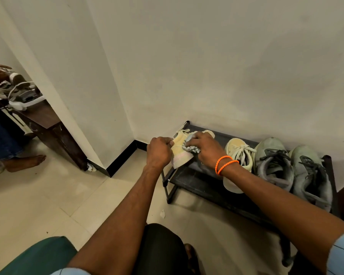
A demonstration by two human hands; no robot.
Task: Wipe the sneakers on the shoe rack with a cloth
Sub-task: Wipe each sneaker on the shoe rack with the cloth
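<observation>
Head view, cloth (191, 148) on yellow sneaker (180, 153)

Cloth (191, 148): mostly hidden under right hand (206, 148). Second yellow sneaker (239, 155): middle covered by right wrist. Rack (207, 181): far right end cut off.

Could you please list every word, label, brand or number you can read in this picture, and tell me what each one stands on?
None can be read.
Yellow sneaker held by the left hand: no lettering shows.
Cloth under the right hand: plain.
Second yellow sneaker and the two grey sneakers on the shoe rack: no logo legible.
Device on the far table: any marking is too blurred.
</observation>
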